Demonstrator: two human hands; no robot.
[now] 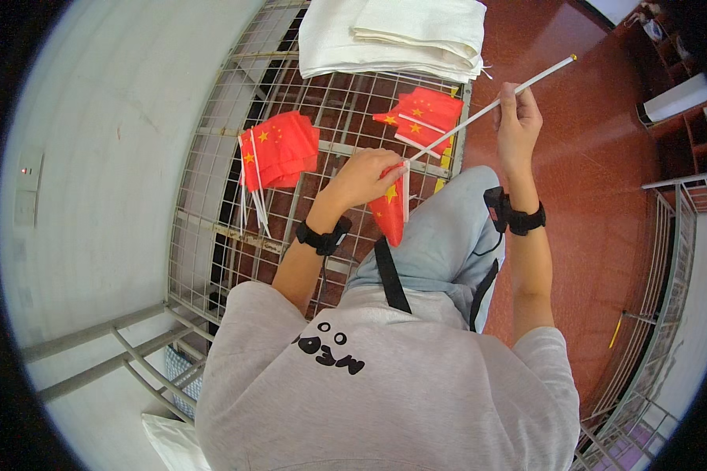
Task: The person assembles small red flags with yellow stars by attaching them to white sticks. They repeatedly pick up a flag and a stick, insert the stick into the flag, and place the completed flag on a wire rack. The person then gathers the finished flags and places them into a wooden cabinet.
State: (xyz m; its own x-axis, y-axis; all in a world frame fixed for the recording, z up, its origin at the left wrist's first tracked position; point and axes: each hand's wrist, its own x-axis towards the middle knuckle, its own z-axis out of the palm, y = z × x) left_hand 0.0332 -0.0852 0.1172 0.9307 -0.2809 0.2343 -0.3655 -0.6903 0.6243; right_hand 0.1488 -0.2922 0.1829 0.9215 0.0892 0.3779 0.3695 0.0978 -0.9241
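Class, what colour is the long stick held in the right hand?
The stick is white with a yellowish tip, seen best in the head view.

A folded stack of white cloth (416, 47) is set on a wire-mesh bed base (247, 239) beside a pale wall (118, 157).
The wall is fitted with a plate (29, 179) bearing a red light; a grey tubular rail (102, 333) is seen at lower left. On the right, a red-brown floor (589, 259) is bordered by a metal-barred frame (660, 251) and, farther up, by brown shelves (703, 129).
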